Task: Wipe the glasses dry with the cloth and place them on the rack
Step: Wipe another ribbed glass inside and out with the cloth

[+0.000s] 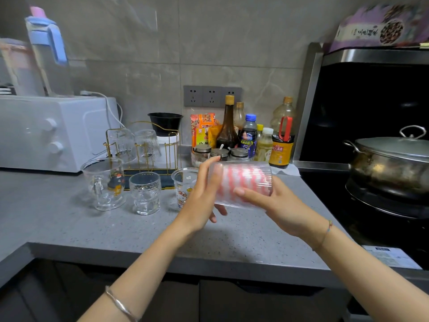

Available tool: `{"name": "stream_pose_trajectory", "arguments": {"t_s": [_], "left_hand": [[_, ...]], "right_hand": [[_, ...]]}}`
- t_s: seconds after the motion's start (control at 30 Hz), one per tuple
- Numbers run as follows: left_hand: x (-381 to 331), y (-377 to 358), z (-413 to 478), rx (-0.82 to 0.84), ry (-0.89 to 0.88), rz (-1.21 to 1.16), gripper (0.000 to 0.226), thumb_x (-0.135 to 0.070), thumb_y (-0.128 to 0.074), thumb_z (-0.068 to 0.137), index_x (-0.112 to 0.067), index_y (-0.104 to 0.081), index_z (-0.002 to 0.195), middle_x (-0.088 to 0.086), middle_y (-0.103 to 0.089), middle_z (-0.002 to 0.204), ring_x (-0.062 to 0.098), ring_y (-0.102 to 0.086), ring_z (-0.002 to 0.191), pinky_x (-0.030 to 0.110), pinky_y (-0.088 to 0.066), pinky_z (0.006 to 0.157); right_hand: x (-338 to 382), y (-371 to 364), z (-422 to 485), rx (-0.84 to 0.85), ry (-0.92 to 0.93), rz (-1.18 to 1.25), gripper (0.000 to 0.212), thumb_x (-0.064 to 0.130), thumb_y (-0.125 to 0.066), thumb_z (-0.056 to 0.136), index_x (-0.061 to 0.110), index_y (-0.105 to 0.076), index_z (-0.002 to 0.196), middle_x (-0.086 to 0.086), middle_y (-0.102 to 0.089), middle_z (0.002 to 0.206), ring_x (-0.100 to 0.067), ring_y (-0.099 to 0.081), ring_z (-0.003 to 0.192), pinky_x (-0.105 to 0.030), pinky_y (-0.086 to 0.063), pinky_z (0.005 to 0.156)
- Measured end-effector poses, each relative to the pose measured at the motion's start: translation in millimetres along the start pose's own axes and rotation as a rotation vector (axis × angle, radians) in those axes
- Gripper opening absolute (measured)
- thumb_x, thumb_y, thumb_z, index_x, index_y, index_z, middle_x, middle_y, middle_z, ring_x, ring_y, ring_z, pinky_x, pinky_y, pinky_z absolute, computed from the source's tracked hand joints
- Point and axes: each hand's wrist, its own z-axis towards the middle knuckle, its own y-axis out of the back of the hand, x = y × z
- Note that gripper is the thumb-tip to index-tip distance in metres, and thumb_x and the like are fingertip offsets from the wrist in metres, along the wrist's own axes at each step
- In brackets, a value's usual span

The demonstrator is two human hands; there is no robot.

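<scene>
Right hand [276, 205] grips the ribbed glass [264, 173], on its side above the counter [116, 228]. Left hand [199, 201] works the cloth [241, 182] inside from nine o'clock (pinching or pressing, I cannot tell). Twist the glass against the cloth, reaching the base; the rack [170, 149] waits at ten o'clock.

Your ribbed clear glass [241, 202] shows the pink-and-white striped cloth [241, 180] inside it. Left of it, a clear cup [182, 194] bears a white cartoon cat. Farther left the rack [170, 149] is gold wire; the counter [232, 240] is speckled grey.
</scene>
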Motion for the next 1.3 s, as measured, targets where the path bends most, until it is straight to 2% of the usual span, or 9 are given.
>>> {"name": "stream_pose_trajectory", "arguments": {"t_s": [0.2, 0.4, 0.53, 0.73, 0.8, 0.87, 0.93, 1.07, 1.3], "left_hand": [[-10, 3, 4, 0.024, 0.407, -0.264, 0.072, -0.070, -0.027, 0.091, -0.017, -0.061, 0.125, 0.009, -0.068, 0.099, 0.016, -0.065, 0.070, 0.024, -0.054, 0.053], [2, -1, 1, -0.143, 0.133, -0.066, 0.072, -0.073, -0.034, 0.087, -0.022, -0.045, 0.137, 0.001, -0.062, 0.109, 0.016, -0.065, 0.085, 0.023, -0.050, 0.048], [13, -1, -1, -0.138, -0.144, 0.026, 0.070, -0.090, -0.037, 0.067, -0.036, -0.047, 0.111, -0.003, -0.063, 0.085, 0.021, -0.063, 0.073, 0.025, -0.049, 0.047], [13, 2, -5, -0.100, -0.332, 0.106, 0.068, -0.090, -0.026, 0.073, -0.042, -0.037, 0.118, -0.041, -0.051, 0.106, -0.010, -0.054, 0.097, 0.006, -0.040, 0.084], [12, 3, -4, -0.070, -0.277, 0.099, 0.071, -0.094, -0.022, 0.069, -0.050, -0.034, 0.124, -0.044, -0.044, 0.121, 0.000, -0.055, 0.103, 0.022, -0.044, 0.088], [8, 4, -3, -0.047, -0.167, 0.094, 0.072, -0.089, -0.020, 0.073, -0.052, -0.032, 0.134, -0.020, -0.039, 0.146, 0.024, -0.062, 0.097, 0.033, -0.052, 0.071], [3, 4, 1, -0.030, -0.013, 0.029, 0.062, -0.077, -0.018, 0.087, -0.048, -0.030, 0.140, 0.002, -0.045, 0.146, 0.018, -0.068, 0.076, 0.024, -0.047, 0.051], [-3, 8, 5, 0.028, 0.310, -0.205, 0.069, -0.070, -0.021, 0.091, -0.022, -0.063, 0.118, 0.002, -0.072, 0.091, 0.008, -0.066, 0.059, 0.019, -0.047, 0.049], [-1, 5, 4, -0.148, 0.112, -0.107, 0.044, -0.062, -0.034, 0.094, -0.027, -0.052, 0.114, -0.004, -0.062, 0.098, 0.007, -0.061, 0.071, 0.020, -0.044, 0.049]], "right_hand": [[-1, -5, 3, -0.072, 0.031, -0.213, 0.027, 0.010, -0.076, 0.076, 0.028, -0.065, 0.094, 0.019, -0.074, 0.084, -0.002, -0.070, 0.085, -0.011, -0.051, 0.072], [-2, -5, 4, 0.002, -0.010, -0.115, 0.035, 0.007, -0.079, 0.070, 0.022, -0.067, 0.099, 0.000, -0.075, 0.097, -0.014, -0.071, 0.092, -0.019, -0.054, 0.079], [-3, -3, 3, 0.060, -0.030, 0.046, 0.030, 0.007, -0.077, 0.072, 0.021, -0.070, 0.098, -0.004, -0.074, 0.100, -0.016, -0.070, 0.094, -0.019, -0.053, 0.080], [-3, 1, 3, 0.113, -0.084, 0.230, 0.030, 0.013, -0.063, 0.086, 0.016, -0.061, 0.116, -0.007, -0.069, 0.116, -0.020, -0.067, 0.104, -0.023, -0.053, 0.083], [-4, 1, 5, 0.069, -0.075, 0.212, 0.030, 0.012, -0.061, 0.085, 0.015, -0.062, 0.115, -0.010, -0.068, 0.119, -0.022, -0.066, 0.107, -0.025, -0.053, 0.087], [-2, 0, 7, 0.026, -0.057, 0.138, 0.026, 0.013, -0.061, 0.085, 0.018, -0.064, 0.110, -0.007, -0.070, 0.114, -0.020, -0.067, 0.104, -0.024, -0.053, 0.089], [-2, -1, 8, -0.024, -0.047, 0.002, 0.020, 0.012, -0.066, 0.083, 0.022, -0.066, 0.101, 0.004, -0.074, 0.099, -0.010, -0.070, 0.093, -0.017, -0.053, 0.080], [-5, -6, 9, -0.091, -0.017, -0.148, 0.025, 0.010, -0.076, 0.076, 0.026, -0.065, 0.092, 0.017, -0.073, 0.080, 0.000, -0.070, 0.081, -0.010, -0.051, 0.067], [-1, -10, 11, -0.050, -0.056, -0.092, 0.035, 0.005, -0.080, 0.070, 0.026, -0.065, 0.094, 0.010, -0.075, 0.082, -0.005, -0.071, 0.081, -0.012, -0.052, 0.067]]}}
